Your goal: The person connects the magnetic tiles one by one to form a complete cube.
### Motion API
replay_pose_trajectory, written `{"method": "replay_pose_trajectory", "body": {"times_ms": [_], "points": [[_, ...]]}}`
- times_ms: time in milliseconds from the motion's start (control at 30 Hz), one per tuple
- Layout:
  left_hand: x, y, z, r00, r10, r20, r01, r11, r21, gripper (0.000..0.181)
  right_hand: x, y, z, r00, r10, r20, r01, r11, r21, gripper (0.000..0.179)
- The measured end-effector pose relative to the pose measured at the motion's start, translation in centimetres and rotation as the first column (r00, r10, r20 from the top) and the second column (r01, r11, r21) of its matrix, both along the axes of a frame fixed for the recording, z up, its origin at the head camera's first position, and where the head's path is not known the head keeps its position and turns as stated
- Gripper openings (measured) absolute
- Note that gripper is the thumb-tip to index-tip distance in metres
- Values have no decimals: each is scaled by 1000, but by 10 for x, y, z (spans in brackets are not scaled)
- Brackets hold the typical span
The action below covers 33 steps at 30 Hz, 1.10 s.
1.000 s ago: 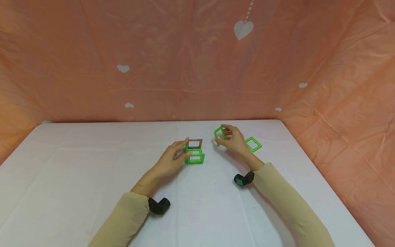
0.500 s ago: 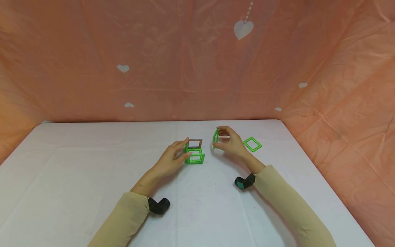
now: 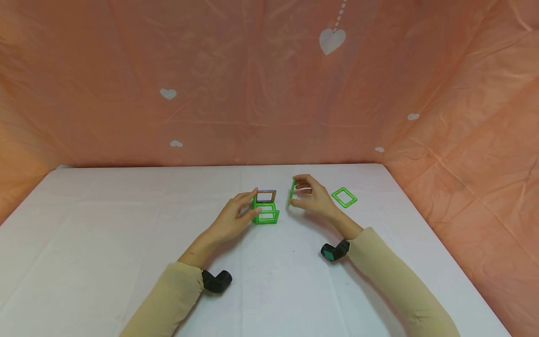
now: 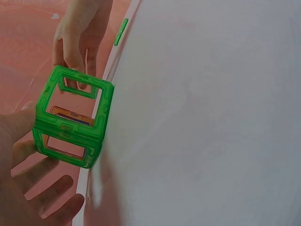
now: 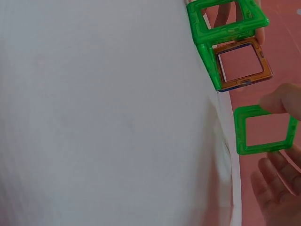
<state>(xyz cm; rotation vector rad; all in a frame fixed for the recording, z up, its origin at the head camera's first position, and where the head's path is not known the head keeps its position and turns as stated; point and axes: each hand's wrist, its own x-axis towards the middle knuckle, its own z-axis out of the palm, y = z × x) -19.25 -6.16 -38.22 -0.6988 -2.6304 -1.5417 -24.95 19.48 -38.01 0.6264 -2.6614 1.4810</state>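
Note:
Near the middle of the white table stands a box-like build of square magnetic tiles (image 3: 267,222), with green frames and one orange-brown tile (image 5: 262,59). My left hand (image 3: 233,216) holds it from the left, thumb at the front and index finger at the back; the other fingers are spread in the left wrist view. To the right, my right hand (image 3: 315,196) pinches a green square magnetic tile (image 5: 241,132) between thumb and fingers. That tile is upright and nearly edge-on in the head view, apart from the build.
Another green square tile (image 3: 350,194) lies flat on the table (image 3: 126,243), right of my right hand. A pinkish-orange sheet with pale hearts (image 3: 261,93) hangs behind the table and along its right side.
My right hand has moved slightly left and nearer, turning its green tile until it shows edge-on. My left hand and the build have stayed still.

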Motion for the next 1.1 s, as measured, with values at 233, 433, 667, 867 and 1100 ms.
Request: {"method": "replay_pose_trajectory", "body": {"times_ms": [233, 433, 667, 867, 1100], "points": [[1, -1, 2, 1000, -1, 17, 1, 1000, -3, 58, 16, -8, 18, 998, 61, -8, -61, 998, -21, 62], [0, -1, 0, 1000, -5, -2, 5, 1000, 1, 58, 22, -10, 22, 995, 99, 31, -98, 995, -26, 62], [0, -1, 0, 1000, -10, 4, 10, 1000, -1, 58, 24, -11, 22, 987, 155, 35, -155, 988, 0, 62], [0, -1, 0, 1000, -10, 27, 10, 1000, -5, 58, 9, -6, -1, 982, 187, 8, -187, 982, -4, 65], [0, -1, 0, 1000, -11, 9, 11, 1000, 1, 58, 10, -7, -2, 973, 230, 10, -229, 972, -46, 63]]}}
